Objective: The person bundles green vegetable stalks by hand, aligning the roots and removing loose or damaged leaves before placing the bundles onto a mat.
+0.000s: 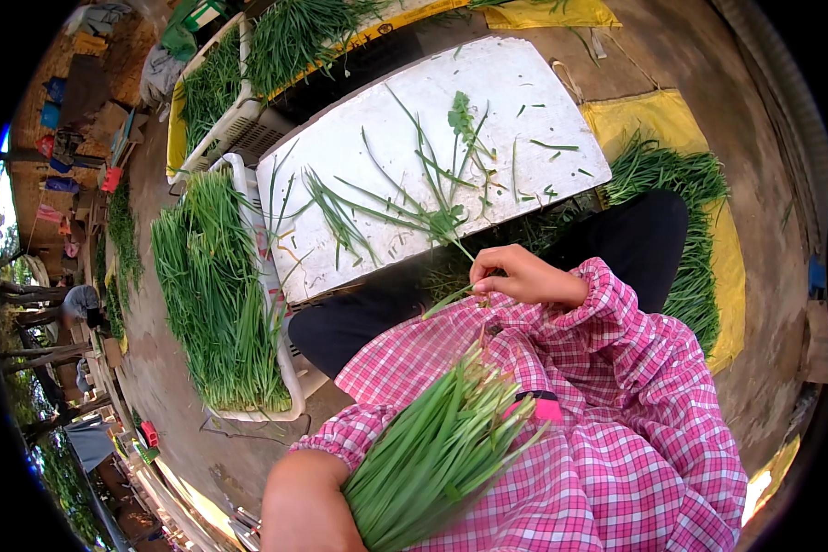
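Observation:
My right hand (524, 276) is closed in a pinch above my lap, by the near edge of a white board (515, 74). Between its fingertips are thin green stalks (447, 302). A broad-leafed sprig (446, 222) lies at the board's edge, its stem reaching toward that hand. A thick bunch of chive-like greens (432, 451) lies against my pink checked clothing, pale ends up. My bare left arm (308, 506) bends beside the bunch at the lower edge; its fingers are hidden. Loose green blades (340, 221), cut bits and another leafy sprig (460, 115) are scattered over the board.
Left of the board stands a white crate (294, 391) heaped with long greens (216, 294). Another crate (239, 138) of greens is behind it. On the right, more greens (672, 175) lie on a yellow sheet (727, 294). My dark-trousered knees (649, 239) flank the board's near side.

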A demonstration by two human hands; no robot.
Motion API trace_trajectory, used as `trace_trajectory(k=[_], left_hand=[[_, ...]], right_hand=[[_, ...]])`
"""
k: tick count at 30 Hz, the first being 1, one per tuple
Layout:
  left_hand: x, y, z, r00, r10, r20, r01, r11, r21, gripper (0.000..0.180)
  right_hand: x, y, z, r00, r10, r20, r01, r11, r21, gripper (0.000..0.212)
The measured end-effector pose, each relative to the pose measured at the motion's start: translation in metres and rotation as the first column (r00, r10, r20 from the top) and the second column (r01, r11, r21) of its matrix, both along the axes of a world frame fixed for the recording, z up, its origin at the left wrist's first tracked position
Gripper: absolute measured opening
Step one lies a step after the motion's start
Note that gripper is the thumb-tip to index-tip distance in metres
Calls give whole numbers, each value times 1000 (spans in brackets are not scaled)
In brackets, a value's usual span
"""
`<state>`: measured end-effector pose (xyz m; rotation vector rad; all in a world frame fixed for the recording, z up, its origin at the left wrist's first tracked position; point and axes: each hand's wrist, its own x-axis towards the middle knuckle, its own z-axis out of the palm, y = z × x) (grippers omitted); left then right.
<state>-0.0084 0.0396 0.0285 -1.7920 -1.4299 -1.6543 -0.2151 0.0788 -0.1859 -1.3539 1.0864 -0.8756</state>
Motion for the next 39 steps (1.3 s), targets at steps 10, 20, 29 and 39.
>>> trace_trajectory(k=[10,20,29,39], left_hand=[[8,-8,3,999,52,-1,-52,999,0,9],[1,-13,9,998,55,5,-55,998,-13,7],[-5,-22,10,996,54,-67,-56,998,-39,8],[-23,-14,14,997,-14,-75,12,1000,-24,11]], right_hand=[[-3,9,72,971,205,-124,-226,956,-188,35],[-20,35,67,946,276,169,-239,948,-209,30],[-44,22,26,929,22,-369,-60,994,-92,33],[10,5,50,753,333,568,-536,811,235,37]])
